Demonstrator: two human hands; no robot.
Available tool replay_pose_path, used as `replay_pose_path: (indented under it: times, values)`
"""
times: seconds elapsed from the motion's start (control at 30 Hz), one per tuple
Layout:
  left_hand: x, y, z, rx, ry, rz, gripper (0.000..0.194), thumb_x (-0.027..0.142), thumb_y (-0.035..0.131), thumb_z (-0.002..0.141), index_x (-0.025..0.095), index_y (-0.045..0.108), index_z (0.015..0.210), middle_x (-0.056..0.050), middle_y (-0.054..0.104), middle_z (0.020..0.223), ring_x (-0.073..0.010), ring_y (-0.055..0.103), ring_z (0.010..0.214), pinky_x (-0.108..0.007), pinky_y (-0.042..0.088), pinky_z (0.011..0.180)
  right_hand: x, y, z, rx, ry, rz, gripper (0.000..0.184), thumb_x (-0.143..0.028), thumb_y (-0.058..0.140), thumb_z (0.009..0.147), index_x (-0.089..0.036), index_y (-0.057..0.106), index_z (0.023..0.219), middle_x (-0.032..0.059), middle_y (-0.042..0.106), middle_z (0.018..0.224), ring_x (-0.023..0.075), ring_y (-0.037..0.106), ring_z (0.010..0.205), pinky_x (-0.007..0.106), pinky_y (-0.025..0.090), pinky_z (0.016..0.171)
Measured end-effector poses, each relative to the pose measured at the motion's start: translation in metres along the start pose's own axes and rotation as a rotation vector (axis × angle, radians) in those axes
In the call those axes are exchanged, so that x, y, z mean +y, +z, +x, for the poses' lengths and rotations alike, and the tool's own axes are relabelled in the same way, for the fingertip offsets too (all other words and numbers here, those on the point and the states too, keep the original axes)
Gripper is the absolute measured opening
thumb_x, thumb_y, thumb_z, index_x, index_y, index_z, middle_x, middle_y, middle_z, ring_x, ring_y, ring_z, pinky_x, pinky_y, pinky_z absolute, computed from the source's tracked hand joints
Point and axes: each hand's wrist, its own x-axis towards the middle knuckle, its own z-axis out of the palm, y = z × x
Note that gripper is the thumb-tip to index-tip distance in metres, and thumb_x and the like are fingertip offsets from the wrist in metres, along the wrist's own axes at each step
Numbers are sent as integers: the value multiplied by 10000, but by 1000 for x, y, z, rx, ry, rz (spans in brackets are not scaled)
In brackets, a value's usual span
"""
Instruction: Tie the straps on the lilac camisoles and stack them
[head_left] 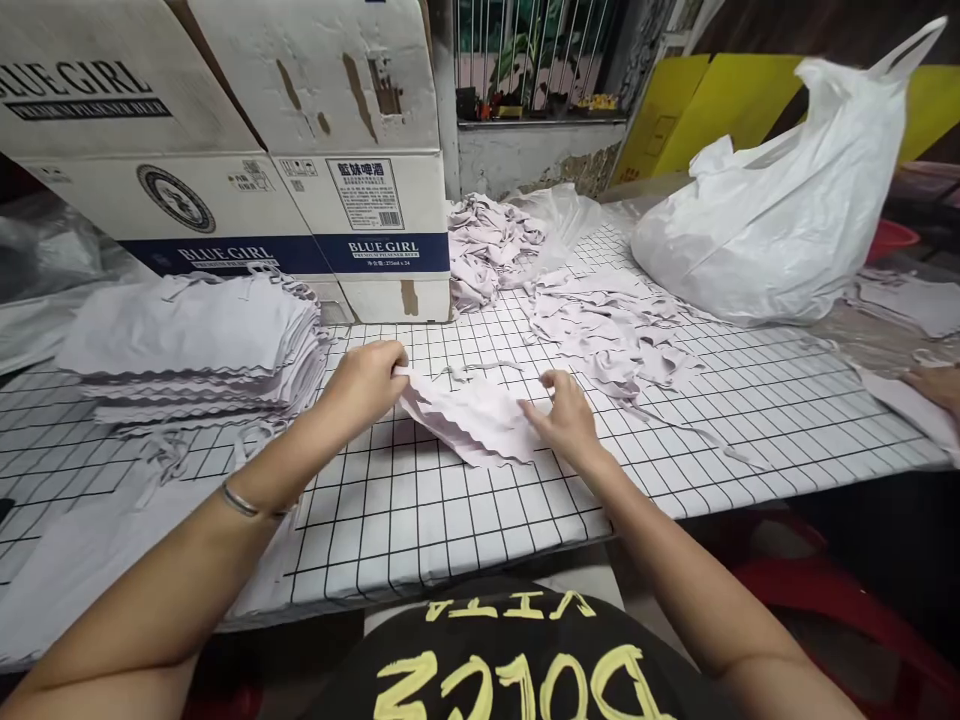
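Observation:
A pale pink fabric piece with scalloped edges hangs at a slant just over the table. My left hand is closed, pinching its upper left corner. At the other end is my right hand, thumb and forefinger apart, the thumb tip at the fabric's right edge. A thin fabric strip lies behind the piece, between the two hands. To the left of my left hand rises a thick stack of similar fabric pieces. Loose pink pieces lie in a heap beyond my right hand.
A grid-patterned cloth covers the table. A large carton stands at the back left, with a crumpled fabric pile beside it. A full white plastic bag sits back right. Another person's hand rests on fabric at the far right.

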Motion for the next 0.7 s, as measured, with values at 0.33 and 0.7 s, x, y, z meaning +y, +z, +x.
replay_pose_path:
  times: [0.33, 0.7]
  values:
    - [19, -59, 13, 205, 21, 137, 167, 168, 520, 790, 164, 687, 795, -53, 663, 789, -213, 615, 780, -317, 477, 739, -56, 8, 35, 2, -93, -82, 401, -161, 595, 721, -198, 492, 1107, 106, 595, 1097, 257, 533, 959, 374, 401, 777]
    - [-45, -118, 144, 41, -354, -274, 276, 179, 671, 781, -55, 685, 926, -58, 635, 697, -146, 587, 790, -354, 477, 800, -15, -109, 240, -436, 265, 190, 239, -86, 784, 621, -159, 565, 681, 13, 567, 634, 128, 569, 556, 268, 486, 503]
